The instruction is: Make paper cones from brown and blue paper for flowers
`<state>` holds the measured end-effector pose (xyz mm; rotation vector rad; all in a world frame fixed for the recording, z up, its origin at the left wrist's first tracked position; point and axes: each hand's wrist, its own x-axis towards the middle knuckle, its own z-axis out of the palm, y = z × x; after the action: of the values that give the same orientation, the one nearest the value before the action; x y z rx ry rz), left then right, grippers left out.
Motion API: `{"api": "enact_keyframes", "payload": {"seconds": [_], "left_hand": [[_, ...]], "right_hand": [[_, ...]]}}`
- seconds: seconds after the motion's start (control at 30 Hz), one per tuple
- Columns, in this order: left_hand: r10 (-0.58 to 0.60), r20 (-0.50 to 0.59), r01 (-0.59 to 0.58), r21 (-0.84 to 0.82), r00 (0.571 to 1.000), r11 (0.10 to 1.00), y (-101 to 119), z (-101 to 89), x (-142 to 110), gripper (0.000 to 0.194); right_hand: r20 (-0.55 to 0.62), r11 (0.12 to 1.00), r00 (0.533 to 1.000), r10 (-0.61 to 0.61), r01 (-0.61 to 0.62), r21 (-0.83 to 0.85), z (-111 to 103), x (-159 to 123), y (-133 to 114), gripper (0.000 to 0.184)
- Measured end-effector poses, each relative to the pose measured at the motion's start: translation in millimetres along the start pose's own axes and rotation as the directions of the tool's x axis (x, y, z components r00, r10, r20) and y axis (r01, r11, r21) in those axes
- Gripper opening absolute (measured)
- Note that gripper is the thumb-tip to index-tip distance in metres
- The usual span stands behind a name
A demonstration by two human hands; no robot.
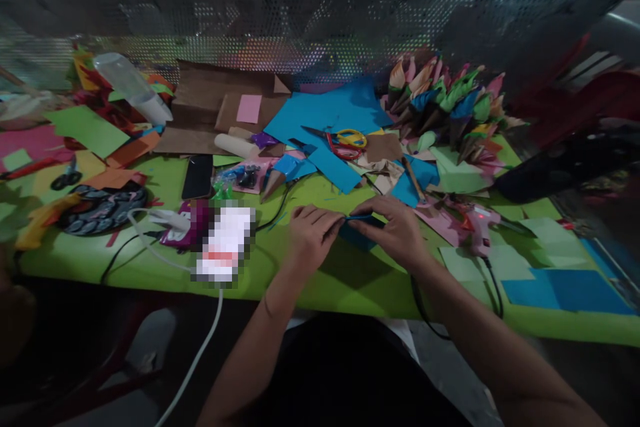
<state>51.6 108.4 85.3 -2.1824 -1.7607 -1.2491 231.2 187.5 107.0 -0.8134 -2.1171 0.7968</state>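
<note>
Between my two hands is a piece of blue paper [361,235], held up over the green tabletop with its upper edge folded or rolled. My left hand [314,235] pinches the paper's left end with thumb and curled fingers. At the other end, my right hand [393,227] grips the upper edge between thumb and fingers. Beyond the hands lie red-handled scissors [345,147] and yellow-handled scissors [351,139] on blue paper sheets [330,110]. A pink glue gun [481,227] with a lit red light rests to the right of my right hand.
Bunches of paper flowers [450,100] stand at the back right. Brown paper [195,107] and a clear bottle [133,87] lie at the back left. A charging phone [226,243] with a white cable and a yellow glue gun [47,217] are on the left. Black cords cross the green tabletop [280,273].
</note>
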Motion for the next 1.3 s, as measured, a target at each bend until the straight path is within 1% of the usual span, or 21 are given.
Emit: {"api": "enact_keyframes", "payload": {"seconds": [0.07, 0.13, 0.27, 0.33, 0.5, 0.57, 0.63, 0.7, 0.83, 0.93, 1.03, 1.17, 1.3], "left_hand": [[0.024, -0.022, -0.024, 0.004, 0.999, 1.000, 0.1, -0.1, 0.1, 0.023], [0.013, -0.040, -0.013, -0.015, 0.999, 1.000, 0.1, -0.8, 0.3, 0.023], [-0.076, -0.031, 0.074, -0.075, 0.997, 0.994, -0.7, -2.1, 0.7, 0.024], [-0.108, -0.009, 0.106, -0.097, 0.994, 0.990, -1.5, -2.2, 0.5, 0.024], [-0.135, 0.015, 0.135, -0.119, 0.991, 0.984, -3.5, -1.7, -0.4, 0.022], [-0.158, 0.021, 0.159, -0.141, 0.987, 0.977, -4.3, -1.7, -0.5, 0.019], [-0.195, 0.007, 0.194, -0.171, 0.981, 0.966, -5.4, -2.1, -0.4, 0.017], [-0.234, -0.009, 0.227, -0.207, 0.972, 0.952, -6.7, -3.3, -0.5, 0.015], [-0.314, -0.010, 0.298, -0.287, 0.950, 0.911, -9.2, -7.4, -1.4, 0.014], [-0.387, -0.021, 0.353, -0.366, 0.922, 0.861, -10.6, -10.8, -2.2, 0.015], [-0.448, -0.001, 0.402, -0.438, 0.894, 0.804, -11.2, -13.0, -2.6, 0.015], [-0.487, 0.034, 0.442, -0.476, 0.873, 0.760, -9.2, -14.2, -2.1, 0.017], [-0.469, 0.081, 0.445, -0.490, 0.879, 0.750, -4.6, -15.5, -0.2, 0.024]], "right_hand": [[-0.007, 1.000, 1.000, 0.015, -0.015, -0.006, 0.7, 0.7, -0.6, 0.016], [-0.020, 0.998, 0.999, 0.050, -0.049, 0.037, 0.2, 1.6, 0.5, 0.018], [-0.049, 0.975, 0.988, 0.147, -0.136, 0.177, -3.9, 3.9, 4.9, 0.021], [-0.054, 0.964, 0.983, 0.175, -0.160, 0.212, -5.6, 4.8, 6.2, 0.022], [-0.007, 0.959, 0.981, 0.196, -0.190, 0.212, -5.9, 5.3, 6.1, 0.019], [-0.035, 0.956, 0.977, 0.211, -0.199, 0.214, -6.8, 5.2, 6.5, 0.018], [-0.092, 0.955, 0.970, 0.225, -0.201, 0.217, -9.2, 5.3, 7.6, 0.016], [-0.125, 0.952, 0.962, 0.241, -0.210, 0.222, -12.6, 5.6, 9.6, 0.014], [-0.136, 0.946, 0.953, 0.270, -0.236, 0.222, -19.7, 5.2, 17.1, 0.015], [-0.152, 0.945, 0.946, 0.287, -0.254, 0.208, -23.9, 3.2, 24.7, 0.017], [-0.167, 0.942, 0.941, 0.295, -0.257, 0.215, -26.4, 1.4, 30.0, 0.017], [-0.168, 0.942, 0.941, 0.294, -0.255, 0.220, -26.4, 1.0, 30.9, 0.018], [-0.151, 0.942, 0.944, 0.294, -0.260, 0.213, -24.5, 1.2, 31.7, 0.020]]}}
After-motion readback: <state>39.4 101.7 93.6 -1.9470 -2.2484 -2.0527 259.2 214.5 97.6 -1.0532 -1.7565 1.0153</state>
